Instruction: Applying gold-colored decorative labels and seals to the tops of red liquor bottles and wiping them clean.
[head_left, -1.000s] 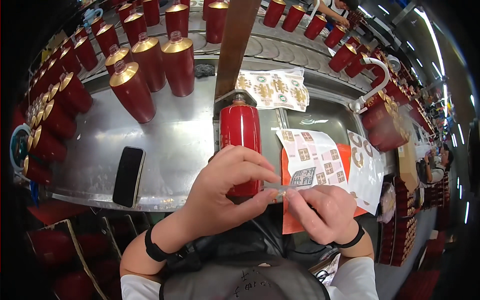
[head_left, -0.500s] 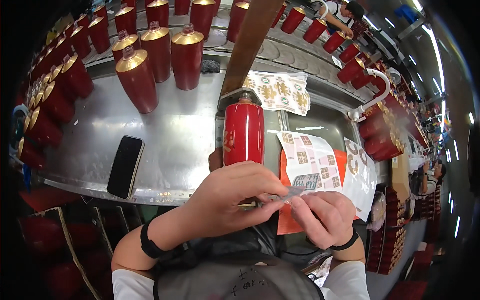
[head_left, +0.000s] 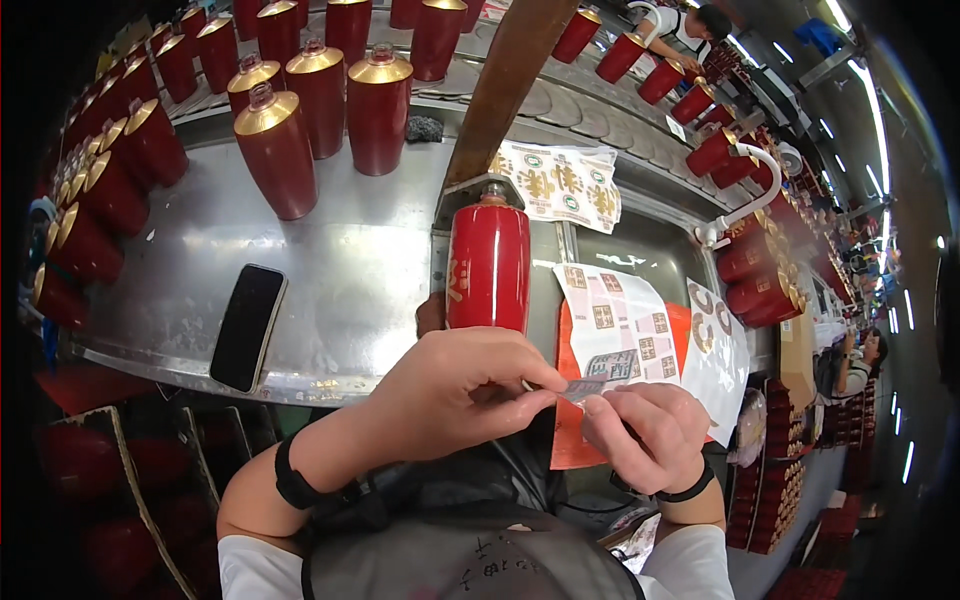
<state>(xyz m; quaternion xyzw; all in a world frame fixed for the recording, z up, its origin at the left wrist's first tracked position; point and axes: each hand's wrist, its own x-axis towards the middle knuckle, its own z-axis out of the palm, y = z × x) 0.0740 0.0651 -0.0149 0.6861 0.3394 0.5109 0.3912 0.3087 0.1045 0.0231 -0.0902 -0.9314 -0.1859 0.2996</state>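
Between my two hands is a small translucent decal (head_left: 588, 388) with grey printed characters. My left hand (head_left: 478, 385) pinches its left end with thumb and forefinger. My right hand (head_left: 655, 430), fingers curled, grips its right end. Just beyond my left hand, a glossy red bottle (head_left: 490, 262) with a clear glass neck lies in a metal holder beneath a brown upright post (head_left: 500, 95). Past my right hand, a white sheet of gold and pink decals (head_left: 600, 290) overlaps an orange sheet (head_left: 570, 445). Another white sheet with brown curved prints (head_left: 722, 370) lies beside it.
A black phone (head_left: 248, 328) rests on the steel bench (head_left: 350, 280). Dark red bottles with gold shoulders (head_left: 275, 155) stand behind it, several more along a conveyor (head_left: 560, 112). A white curved tap (head_left: 765, 185) rises by a sink. A co-worker (head_left: 690, 30) handles bottles at far right.
My left fingers have closed into a tighter pinch, and the decal now lies flatter and shows more of its print. Bottles on the conveyor have shifted left.
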